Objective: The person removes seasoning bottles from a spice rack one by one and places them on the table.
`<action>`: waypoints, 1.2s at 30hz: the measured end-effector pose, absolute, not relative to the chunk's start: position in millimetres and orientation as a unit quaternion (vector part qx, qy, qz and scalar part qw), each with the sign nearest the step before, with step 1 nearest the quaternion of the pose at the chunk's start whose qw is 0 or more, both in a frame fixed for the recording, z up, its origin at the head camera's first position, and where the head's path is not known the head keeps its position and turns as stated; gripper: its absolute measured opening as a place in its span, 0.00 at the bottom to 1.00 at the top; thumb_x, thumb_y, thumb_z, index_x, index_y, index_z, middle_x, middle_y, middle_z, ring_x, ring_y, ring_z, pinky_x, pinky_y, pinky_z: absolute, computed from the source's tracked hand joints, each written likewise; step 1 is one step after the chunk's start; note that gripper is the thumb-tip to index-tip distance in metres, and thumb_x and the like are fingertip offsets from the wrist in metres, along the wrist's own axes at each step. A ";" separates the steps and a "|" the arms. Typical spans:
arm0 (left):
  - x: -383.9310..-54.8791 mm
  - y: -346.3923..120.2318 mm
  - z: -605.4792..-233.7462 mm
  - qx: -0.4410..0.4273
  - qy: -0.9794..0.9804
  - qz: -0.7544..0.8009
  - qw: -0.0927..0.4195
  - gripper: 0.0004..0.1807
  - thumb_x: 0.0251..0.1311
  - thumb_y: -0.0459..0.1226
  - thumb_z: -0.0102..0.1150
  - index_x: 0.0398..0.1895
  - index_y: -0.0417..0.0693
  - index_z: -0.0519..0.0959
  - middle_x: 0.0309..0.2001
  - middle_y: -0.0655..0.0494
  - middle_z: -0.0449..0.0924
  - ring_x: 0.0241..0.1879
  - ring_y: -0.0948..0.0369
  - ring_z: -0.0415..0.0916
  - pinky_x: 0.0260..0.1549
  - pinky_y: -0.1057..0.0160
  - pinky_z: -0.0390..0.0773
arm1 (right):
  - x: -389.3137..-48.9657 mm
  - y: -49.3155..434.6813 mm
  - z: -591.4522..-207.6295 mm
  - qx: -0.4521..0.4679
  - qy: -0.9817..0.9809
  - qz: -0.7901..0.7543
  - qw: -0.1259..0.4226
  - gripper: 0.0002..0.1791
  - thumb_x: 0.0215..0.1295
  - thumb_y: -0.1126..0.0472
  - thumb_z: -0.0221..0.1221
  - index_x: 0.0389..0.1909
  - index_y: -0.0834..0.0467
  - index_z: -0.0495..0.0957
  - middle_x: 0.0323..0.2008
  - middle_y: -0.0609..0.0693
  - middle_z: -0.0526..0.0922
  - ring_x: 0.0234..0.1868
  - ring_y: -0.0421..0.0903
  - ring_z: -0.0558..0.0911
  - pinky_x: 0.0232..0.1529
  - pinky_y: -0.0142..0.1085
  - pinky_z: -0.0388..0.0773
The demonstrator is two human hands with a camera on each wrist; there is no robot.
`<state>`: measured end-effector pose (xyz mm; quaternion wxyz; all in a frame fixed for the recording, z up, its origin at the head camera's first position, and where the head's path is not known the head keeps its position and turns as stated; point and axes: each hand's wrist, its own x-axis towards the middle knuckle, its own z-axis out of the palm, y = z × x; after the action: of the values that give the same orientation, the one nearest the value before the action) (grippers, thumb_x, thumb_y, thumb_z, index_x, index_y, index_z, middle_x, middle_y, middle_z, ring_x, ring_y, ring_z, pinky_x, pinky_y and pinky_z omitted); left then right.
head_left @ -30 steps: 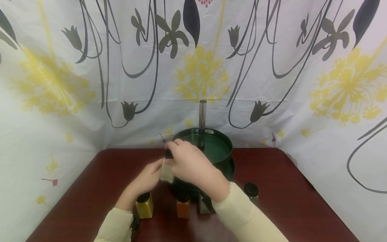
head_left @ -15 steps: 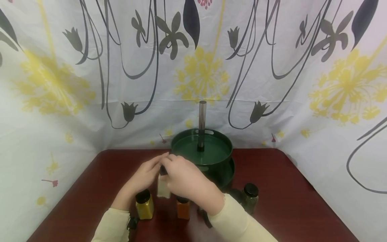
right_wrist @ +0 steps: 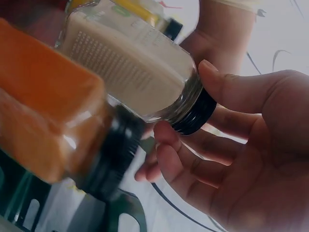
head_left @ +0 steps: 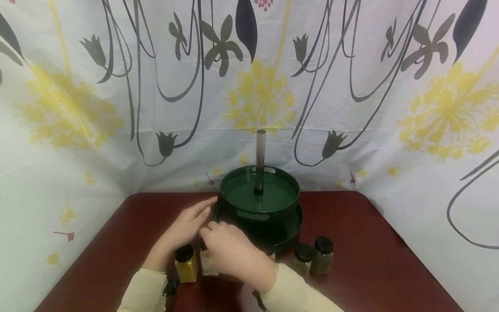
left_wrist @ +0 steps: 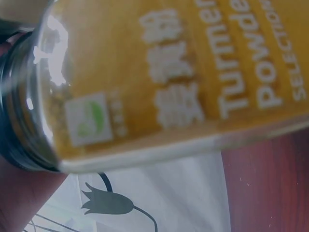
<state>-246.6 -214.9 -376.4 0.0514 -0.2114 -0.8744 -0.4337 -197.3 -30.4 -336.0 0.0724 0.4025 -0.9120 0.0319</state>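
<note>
My right hand (head_left: 238,255) pinches the black lid of a spice jar of beige powder (right_wrist: 130,63), thumb on one side and fingers on the other. In the head view the jar stands upright at the front of the table, its upper part behind my fingers. To its left is a jar of turmeric powder (left_wrist: 125,72), yellow with a dark lid. My left hand (head_left: 186,226) is held over that jar with its fingers straight, their tips near the green two-tier tray (head_left: 257,215); I cannot tell if they touch it. A jar of orange powder (right_wrist: 48,106) stands close on the right, mostly hidden by my right hand in the head view.
Two black-lidded jars, one greyish (head_left: 302,261) and one of green herbs (head_left: 322,258), stand right of my right forearm. Another dark lid (head_left: 268,248) shows behind the right hand. A clear post (head_left: 260,162) rises from the upper tray. A patterned curtain (head_left: 249,95) surrounds the table.
My right hand has brought the beige powder jar down and toward me, from beside the tray to between the turmeric and orange jars. The left hand has hardly moved.
</note>
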 end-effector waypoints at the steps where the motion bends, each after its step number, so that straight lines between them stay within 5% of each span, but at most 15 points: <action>1: -246.7 -214.6 -376.7 -0.211 -0.875 -0.433 0.051 0.27 0.87 0.45 0.42 0.82 0.47 0.66 0.80 0.45 0.68 0.78 0.41 0.66 0.74 0.32 0.67 | -196.9 -30.9 -338.2 0.404 -0.911 0.028 0.074 0.15 0.68 0.51 0.72 0.50 0.52 0.85 0.41 0.45 0.86 0.37 0.41 0.82 0.36 0.31 0.81; 8: -247.1 -212.1 -377.5 -0.207 -0.876 -0.433 0.050 0.29 0.86 0.51 0.41 0.82 0.49 0.66 0.79 0.47 0.69 0.79 0.42 0.66 0.74 0.33 0.68 | -196.3 -33.2 -352.5 0.409 -0.909 0.005 0.082 0.14 0.65 0.49 0.74 0.45 0.50 0.86 0.39 0.44 0.86 0.32 0.40 0.81 0.30 0.30 0.77; 15: -247.2 -210.1 -377.1 -0.210 -0.878 -0.427 0.053 0.27 0.86 0.46 0.43 0.82 0.49 0.67 0.79 0.48 0.70 0.78 0.42 0.67 0.73 0.33 0.69 | -194.0 -32.7 -359.8 0.408 -0.909 -0.018 0.078 0.12 0.67 0.47 0.72 0.45 0.48 0.87 0.38 0.43 0.86 0.32 0.40 0.81 0.29 0.32 0.74; 27: -244.6 -207.5 -376.4 -0.216 -0.879 -0.422 0.052 0.29 0.86 0.51 0.42 0.82 0.49 0.67 0.80 0.47 0.69 0.78 0.42 0.67 0.73 0.33 0.68 | -195.6 -23.3 -350.4 0.382 -0.923 -0.012 0.045 0.20 0.66 0.42 0.73 0.53 0.47 0.86 0.45 0.42 0.87 0.42 0.39 0.85 0.40 0.36 0.83; 36: -233.4 -199.1 -361.1 -0.215 -0.891 -0.391 0.084 0.29 0.85 0.48 0.46 0.81 0.46 0.67 0.81 0.46 0.67 0.78 0.41 0.66 0.73 0.32 0.69 | -197.5 7.3 -320.6 0.350 -0.934 0.047 0.058 0.22 0.76 0.42 0.64 0.59 0.52 0.85 0.52 0.47 0.88 0.52 0.45 0.87 0.54 0.43 0.87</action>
<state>-233.4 -199.1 -361.1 0.0837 -0.2151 -0.8910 -0.3909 -197.5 7.3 -320.6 0.0584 0.3499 -0.9338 0.0471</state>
